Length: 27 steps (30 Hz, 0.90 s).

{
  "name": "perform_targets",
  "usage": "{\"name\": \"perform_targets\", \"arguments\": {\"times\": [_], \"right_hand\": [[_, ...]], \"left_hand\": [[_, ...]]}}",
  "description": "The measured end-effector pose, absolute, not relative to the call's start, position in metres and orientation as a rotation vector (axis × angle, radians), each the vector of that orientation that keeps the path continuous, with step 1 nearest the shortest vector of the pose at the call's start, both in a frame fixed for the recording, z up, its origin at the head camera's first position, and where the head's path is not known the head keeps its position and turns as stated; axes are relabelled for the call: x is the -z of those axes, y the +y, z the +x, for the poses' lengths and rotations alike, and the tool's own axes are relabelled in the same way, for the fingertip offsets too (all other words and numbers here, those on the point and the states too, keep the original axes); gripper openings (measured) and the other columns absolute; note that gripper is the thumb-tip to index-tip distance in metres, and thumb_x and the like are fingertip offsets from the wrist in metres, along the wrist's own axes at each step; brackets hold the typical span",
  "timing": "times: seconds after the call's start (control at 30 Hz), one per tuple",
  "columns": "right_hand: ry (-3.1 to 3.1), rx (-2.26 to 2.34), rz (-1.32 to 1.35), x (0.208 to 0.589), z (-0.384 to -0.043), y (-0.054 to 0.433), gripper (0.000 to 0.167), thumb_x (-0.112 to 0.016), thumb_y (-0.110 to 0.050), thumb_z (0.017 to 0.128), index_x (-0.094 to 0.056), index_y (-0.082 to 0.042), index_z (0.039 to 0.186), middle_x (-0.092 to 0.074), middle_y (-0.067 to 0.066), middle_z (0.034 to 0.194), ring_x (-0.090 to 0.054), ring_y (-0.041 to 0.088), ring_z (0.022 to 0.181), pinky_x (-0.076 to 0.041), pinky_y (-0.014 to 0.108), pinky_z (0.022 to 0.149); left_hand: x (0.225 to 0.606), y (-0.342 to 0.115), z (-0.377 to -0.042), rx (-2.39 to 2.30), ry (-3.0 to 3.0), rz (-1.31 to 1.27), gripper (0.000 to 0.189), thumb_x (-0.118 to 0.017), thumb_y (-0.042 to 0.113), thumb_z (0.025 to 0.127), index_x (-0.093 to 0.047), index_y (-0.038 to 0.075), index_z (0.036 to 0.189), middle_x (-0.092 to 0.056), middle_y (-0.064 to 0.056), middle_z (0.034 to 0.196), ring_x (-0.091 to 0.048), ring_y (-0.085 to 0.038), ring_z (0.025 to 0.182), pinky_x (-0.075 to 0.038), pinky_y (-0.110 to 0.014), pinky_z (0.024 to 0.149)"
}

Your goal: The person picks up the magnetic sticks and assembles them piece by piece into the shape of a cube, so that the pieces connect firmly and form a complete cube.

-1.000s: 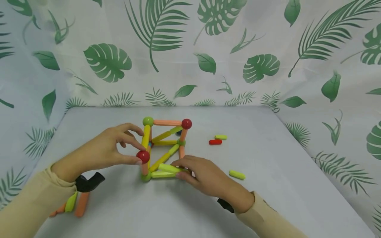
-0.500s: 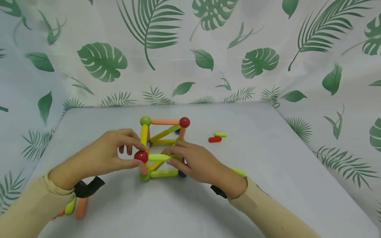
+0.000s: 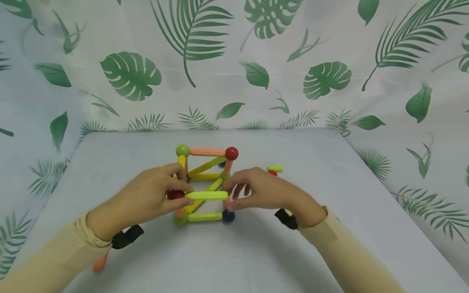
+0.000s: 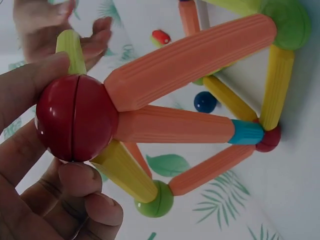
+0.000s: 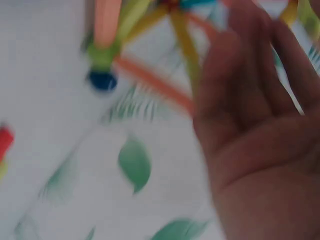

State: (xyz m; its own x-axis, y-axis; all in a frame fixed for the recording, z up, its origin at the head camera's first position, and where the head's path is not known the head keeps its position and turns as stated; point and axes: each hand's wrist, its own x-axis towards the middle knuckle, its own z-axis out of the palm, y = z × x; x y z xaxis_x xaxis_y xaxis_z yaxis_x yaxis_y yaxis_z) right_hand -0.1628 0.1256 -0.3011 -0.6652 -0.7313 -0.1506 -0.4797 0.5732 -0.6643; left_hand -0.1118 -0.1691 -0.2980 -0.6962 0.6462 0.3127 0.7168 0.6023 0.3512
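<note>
My left hand (image 3: 146, 191) grips a red magnetic ball (image 4: 75, 117) at the near upper corner of a frame built of balls and coloured rods. From this ball a lime rod (image 3: 209, 195) sticks out level to the right. By the rod's far end is my right hand (image 3: 265, 188), its fingers bent loosely around a gap with nothing held. Below it sits a dark blue ball (image 3: 229, 215), joined by a lower lime rod (image 3: 205, 217) to a green ball (image 3: 180, 219). Another red ball (image 3: 231, 153) tops the back right corner.
Behind the right hand lie a small lime rod (image 3: 275, 168) and a red piece (image 3: 272, 173), partly hidden. An orange rod (image 3: 99, 263) shows below the left forearm. Leaf-print cloth (image 3: 286, 85) rises behind and beside the grey table (image 3: 205, 260).
The right hand lifted the lime rod from low in front up to the red ball, then let go and drew right. The left hand stays at the ball, its fingers now further over it.
</note>
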Motion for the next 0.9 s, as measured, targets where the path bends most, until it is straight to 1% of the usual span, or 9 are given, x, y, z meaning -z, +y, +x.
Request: {"name": "perform_targets", "arguments": {"times": [0.1, 0.2, 0.27, 0.37, 0.43, 0.5, 0.6, 0.73, 0.9], "right_hand": [[2.461, 0.595, -0.787, 0.301, -0.197, 0.143, 0.031, -0.079, -0.026, 0.090, -0.073, -0.015, 0.119, -0.070, -0.006, 0.105, -0.065, 0.012, 0.097, -0.054, 0.036, 0.086], [2.568, 0.483, -0.681, 0.318, -0.235, 0.145, 0.036, -0.073, -0.020, 0.095, -0.067, -0.012, 0.130, -0.069, 0.002, 0.114, -0.065, 0.018, 0.103, -0.053, 0.038, 0.091], [2.625, 0.504, -0.674, 0.333, -0.256, 0.137, 0.043, -0.069, -0.013, 0.098, -0.059, -0.013, 0.140, -0.065, 0.007, 0.125, -0.063, 0.022, 0.110, -0.052, 0.040, 0.095], [2.663, 0.559, -0.733, 0.354, -0.276, 0.123, 0.053, -0.066, -0.008, 0.099, -0.051, -0.016, 0.149, -0.058, 0.008, 0.141, -0.057, 0.025, 0.124, -0.046, 0.043, 0.104], [2.672, 0.563, -0.786, 0.365, -0.284, 0.116, 0.055, -0.067, -0.008, 0.098, -0.050, -0.017, 0.150, -0.055, 0.005, 0.144, -0.051, 0.024, 0.132, -0.040, 0.043, 0.110], [2.685, 0.554, -0.790, 0.373, -0.287, 0.110, 0.053, -0.069, -0.013, 0.098, -0.053, -0.018, 0.149, -0.056, 0.004, 0.143, -0.049, 0.023, 0.134, -0.036, 0.043, 0.113], [2.716, 0.542, -0.723, 0.382, -0.288, 0.106, 0.043, -0.070, -0.021, 0.097, -0.061, -0.014, 0.139, -0.063, 0.004, 0.131, -0.055, 0.022, 0.123, -0.039, 0.042, 0.110], [2.815, 0.461, -0.659, 0.389, -0.285, 0.112, 0.034, -0.072, -0.029, 0.096, -0.067, -0.010, 0.123, -0.066, 0.005, 0.110, -0.060, 0.022, 0.101, -0.048, 0.039, 0.098], [2.888, 0.302, -0.638, 0.383, -0.268, 0.141, 0.037, -0.077, -0.030, 0.091, -0.069, -0.012, 0.122, -0.067, 0.003, 0.110, -0.061, 0.021, 0.097, -0.051, 0.041, 0.089]], "left_hand": [[0.300, -0.169, -0.111, 0.710, -2.667, -1.137, 0.014, -0.084, 0.028, 0.085, -0.081, 0.020, 0.095, -0.050, 0.010, 0.092, -0.048, -0.002, 0.071, -0.045, -0.024, 0.063], [0.301, -0.172, -0.110, 0.745, -2.674, -1.112, 0.012, -0.084, 0.027, 0.085, -0.080, 0.021, 0.096, -0.051, 0.011, 0.092, -0.049, -0.001, 0.070, -0.045, -0.024, 0.062], [0.302, -0.173, -0.108, 0.769, -2.678, -1.096, 0.012, -0.084, 0.026, 0.086, -0.080, 0.021, 0.096, -0.050, 0.011, 0.092, -0.049, 0.000, 0.070, -0.045, -0.023, 0.061], [0.304, -0.175, -0.107, 0.806, -2.675, -1.087, 0.012, -0.084, 0.024, 0.086, -0.080, 0.022, 0.097, -0.051, 0.012, 0.092, -0.049, 0.000, 0.069, -0.046, -0.023, 0.060], [0.305, -0.175, -0.106, 0.824, -2.664, -1.090, 0.012, -0.084, 0.024, 0.086, -0.080, 0.023, 0.097, -0.051, 0.013, 0.092, -0.049, 0.000, 0.069, -0.046, -0.023, 0.059], [0.305, -0.175, -0.106, 0.845, -2.657, -1.094, 0.011, -0.084, 0.024, 0.086, -0.079, 0.024, 0.096, -0.051, 0.013, 0.092, -0.049, 0.000, 0.069, -0.045, -0.022, 0.058], [0.307, -0.173, -0.107, 0.868, -2.642, -1.104, 0.012, -0.084, 0.024, 0.086, -0.079, 0.026, 0.096, -0.050, 0.013, 0.092, -0.049, 0.000, 0.070, -0.046, -0.022, 0.058], [0.309, -0.171, -0.108, 0.871, -2.621, -1.112, 0.013, -0.085, 0.022, 0.084, -0.080, 0.024, 0.096, -0.051, 0.012, 0.093, -0.049, 0.000, 0.069, -0.046, -0.022, 0.058], [0.309, -0.169, -0.111, 0.862, -2.612, -1.104, 0.013, -0.086, 0.022, 0.084, -0.080, 0.023, 0.095, -0.052, 0.012, 0.094, -0.049, -0.001, 0.069, -0.046, -0.022, 0.058]]}}
